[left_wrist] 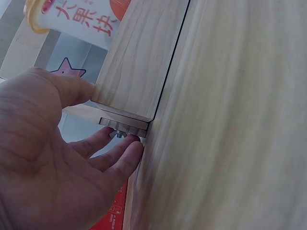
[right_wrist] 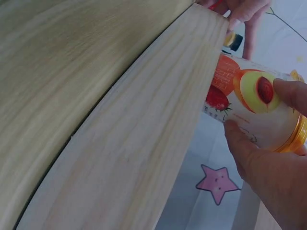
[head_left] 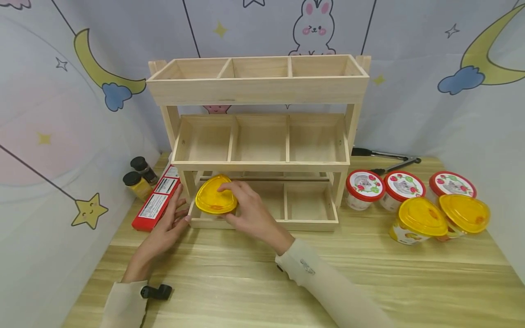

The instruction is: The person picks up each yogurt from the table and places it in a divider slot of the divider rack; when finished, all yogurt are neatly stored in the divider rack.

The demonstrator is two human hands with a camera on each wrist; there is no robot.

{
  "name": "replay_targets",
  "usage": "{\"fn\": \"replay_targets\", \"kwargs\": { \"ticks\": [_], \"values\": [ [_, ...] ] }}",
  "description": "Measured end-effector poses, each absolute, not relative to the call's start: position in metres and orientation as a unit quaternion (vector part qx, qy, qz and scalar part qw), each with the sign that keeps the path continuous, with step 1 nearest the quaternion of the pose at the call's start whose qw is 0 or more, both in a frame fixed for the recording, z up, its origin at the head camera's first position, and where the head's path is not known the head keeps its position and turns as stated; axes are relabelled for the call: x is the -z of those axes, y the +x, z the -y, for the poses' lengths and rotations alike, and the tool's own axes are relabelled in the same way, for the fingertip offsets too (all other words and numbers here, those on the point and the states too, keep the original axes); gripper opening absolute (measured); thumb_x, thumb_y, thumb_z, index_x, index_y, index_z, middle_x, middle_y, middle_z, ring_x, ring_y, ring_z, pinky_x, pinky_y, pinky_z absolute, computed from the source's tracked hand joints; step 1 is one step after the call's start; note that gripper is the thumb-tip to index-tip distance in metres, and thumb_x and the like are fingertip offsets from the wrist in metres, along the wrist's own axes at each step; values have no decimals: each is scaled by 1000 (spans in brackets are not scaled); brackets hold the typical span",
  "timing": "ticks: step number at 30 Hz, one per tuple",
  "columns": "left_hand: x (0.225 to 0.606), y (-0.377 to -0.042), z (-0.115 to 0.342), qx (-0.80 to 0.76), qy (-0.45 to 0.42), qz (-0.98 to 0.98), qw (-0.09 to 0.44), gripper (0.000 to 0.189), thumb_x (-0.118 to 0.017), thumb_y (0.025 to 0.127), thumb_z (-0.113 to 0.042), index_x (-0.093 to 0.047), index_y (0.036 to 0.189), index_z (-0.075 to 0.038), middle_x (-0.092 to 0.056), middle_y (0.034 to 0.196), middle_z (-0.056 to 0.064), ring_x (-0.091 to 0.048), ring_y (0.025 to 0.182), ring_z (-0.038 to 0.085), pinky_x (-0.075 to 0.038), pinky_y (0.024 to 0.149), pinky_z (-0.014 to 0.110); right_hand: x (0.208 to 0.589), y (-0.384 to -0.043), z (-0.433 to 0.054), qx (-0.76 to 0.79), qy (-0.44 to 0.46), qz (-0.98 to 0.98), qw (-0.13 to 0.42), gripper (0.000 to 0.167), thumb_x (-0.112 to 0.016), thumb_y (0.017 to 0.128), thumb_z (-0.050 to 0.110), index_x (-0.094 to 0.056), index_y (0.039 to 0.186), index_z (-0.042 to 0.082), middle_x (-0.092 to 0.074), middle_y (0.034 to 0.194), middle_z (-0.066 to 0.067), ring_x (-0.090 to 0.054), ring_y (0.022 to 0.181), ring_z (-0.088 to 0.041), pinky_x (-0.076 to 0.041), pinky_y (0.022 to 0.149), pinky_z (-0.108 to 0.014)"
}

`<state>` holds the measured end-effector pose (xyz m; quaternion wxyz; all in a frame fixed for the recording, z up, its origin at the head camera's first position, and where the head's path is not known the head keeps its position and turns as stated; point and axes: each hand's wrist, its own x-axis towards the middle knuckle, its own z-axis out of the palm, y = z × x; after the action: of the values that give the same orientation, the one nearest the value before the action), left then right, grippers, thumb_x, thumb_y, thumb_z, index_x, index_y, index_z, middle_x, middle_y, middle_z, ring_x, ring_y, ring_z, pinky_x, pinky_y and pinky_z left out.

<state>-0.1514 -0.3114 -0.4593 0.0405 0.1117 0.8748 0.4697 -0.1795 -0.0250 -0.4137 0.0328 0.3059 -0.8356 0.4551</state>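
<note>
My right hand (head_left: 258,218) grips a yellow-lidded cup (head_left: 216,195) at the left compartment of the bottom tray. In the right wrist view, thumb and fingers hold the cup (right_wrist: 254,103) near its lid; peach and strawberry pictures show on its side. The tray's front board (right_wrist: 144,120) hides its lower end. My left hand (head_left: 166,230) holds the left end of the wooden rack (head_left: 262,223). In the left wrist view, the thumb sits at the front board's upper corner (left_wrist: 129,72), with bent fingers (left_wrist: 127,160) beside a wing nut (left_wrist: 118,133).
A red box (head_left: 157,202) and two black-capped jars (head_left: 141,175) stand left of the rack. To its right are red-lidded tubs (head_left: 365,187), two more yellow-lidded cups (head_left: 422,218) and black-handled tongs (head_left: 389,157). Patterned cloth (head_left: 262,27) hangs behind.
</note>
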Motion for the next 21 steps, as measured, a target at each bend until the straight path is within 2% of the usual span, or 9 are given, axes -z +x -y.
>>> {"fn": "replay_targets", "kwargs": {
  "ticks": [8, 15, 21],
  "values": [
    [459, -151, 312, -468, 108, -876, 42, 94, -54, 112, -13, 13, 172, -40, -23, 171, 33, -45, 148, 60, -38, 121, 72, 418, -186, 32, -442, 305, 843, 15, 59, -86, 89, 9, -57, 140, 19, -57, 156, -14, -58, 143, -34, -51, 121, -52],
    [460, -151, 312, -460, 118, -879, 31, 93, -55, 111, -12, 11, 173, -36, -28, 168, 34, -49, 145, 59, -41, 118, 71, 425, -190, 37, -431, 293, 853, -5, 59, -84, 90, 11, -55, 141, 22, -58, 154, -12, -59, 142, -31, -52, 120, -52],
    [460, -151, 312, -460, 118, -879, 31, 93, -54, 111, -12, 11, 173, -37, -27, 169, 33, -49, 146, 59, -41, 118, 69, 431, -194, 39, -429, 297, 853, -24, 59, -82, 92, 12, -52, 142, 20, -56, 157, -11, -56, 145, -33, -50, 122, -52]
  ]
}}
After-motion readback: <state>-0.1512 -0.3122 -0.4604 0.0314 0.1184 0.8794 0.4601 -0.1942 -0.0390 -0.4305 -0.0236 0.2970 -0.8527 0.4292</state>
